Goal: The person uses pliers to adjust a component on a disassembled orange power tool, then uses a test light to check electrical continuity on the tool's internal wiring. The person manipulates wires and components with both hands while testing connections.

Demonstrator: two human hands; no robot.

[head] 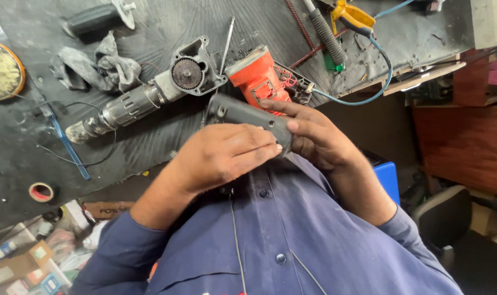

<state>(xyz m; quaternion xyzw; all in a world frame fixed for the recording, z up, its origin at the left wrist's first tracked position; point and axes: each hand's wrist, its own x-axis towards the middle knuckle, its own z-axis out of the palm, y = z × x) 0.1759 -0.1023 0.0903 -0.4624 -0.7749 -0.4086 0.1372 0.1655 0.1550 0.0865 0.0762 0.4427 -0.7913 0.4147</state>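
Both my hands grip a dark grey plastic tool housing (pixel 238 112) just above my chest. My left hand (pixel 224 155) wraps over its near end, fingers pointing right. From the right side my right hand (pixel 314 136) clasps it, fingers laid across the top. Right behind the housing, on the black bench mat (pixel 150 142), lies an orange motor casing (pixel 257 76). To its left rests an opened metal gearbox with a toothed gear (pixel 186 73), joined to a silver drill body (pixel 122 109). A thin metal rod (pixel 227 43) leans beside the gearbox.
A grey rag (pixel 101 65), a black handle (pixel 95 19), a round disc (pixel 1 71), a blue-handled tool (pixel 68 145) and a tape roll (pixel 40 192) lie at left. A yellow tool (pixel 355 16), black grip (pixel 327 35) and blue cable (pixel 382 82) lie at right. Boxes sit below the bench at the lower left.
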